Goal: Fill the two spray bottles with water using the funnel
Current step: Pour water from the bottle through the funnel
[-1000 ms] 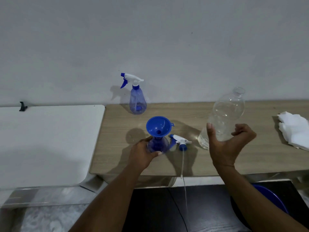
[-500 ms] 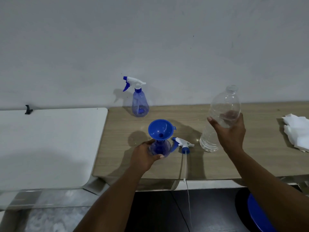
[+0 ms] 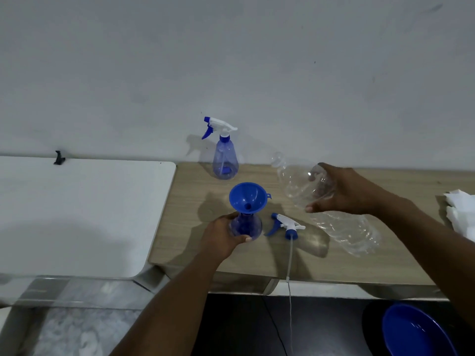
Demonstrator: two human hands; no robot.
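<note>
A blue funnel (image 3: 248, 197) sits in the neck of an uncapped blue spray bottle (image 3: 246, 225) on the wooden table (image 3: 321, 263). My left hand (image 3: 223, 233) grips that bottle's body. Its removed spray head (image 3: 285, 224) lies on the table just to the right, its tube hanging over the front edge. My right hand (image 3: 341, 190) holds a clear plastic water bottle (image 3: 303, 185) lifted and tilted, its open mouth pointing left, up and to the right of the funnel. A second spray bottle (image 3: 224, 155) with its head on stands by the wall.
A white table (image 3: 77, 214) adjoins on the left, with a small black clip (image 3: 59, 158) at its back edge. White tissue (image 3: 460, 214) lies at the far right of the wooden table. A blue basin (image 3: 416, 332) sits low at the bottom right.
My right hand has lifted the clear bottle off the table and tipped it leftward toward the funnel. My left hand has kept hold of the spray bottle.
</note>
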